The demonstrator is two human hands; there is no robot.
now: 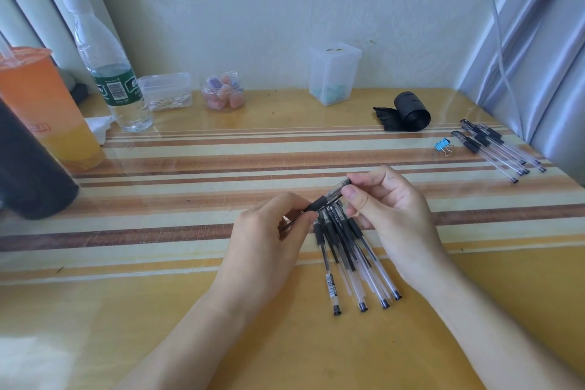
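Striped yellow worktop (158, 310) against a pale wall, curtains on both sides. The pen (330, 195) in hand is held just above the near pile (348, 256), its long axis slanting from low left to high right, away from me. My left grip (269, 231) takes the dark lower end, thumb and forefinger curled in a tight pinch; whether they cover a cap or the bare point I cannot tell. My right grip (395, 215) pinches the clear barrel at the upper end, thumb on top, other fingers loosely curled. The pen bridges the gap, both hands equally near. Spare pens (500, 149) lie well apart, far right, beside a blue clip (443, 146). Likely next: a pull or twist along that slant.
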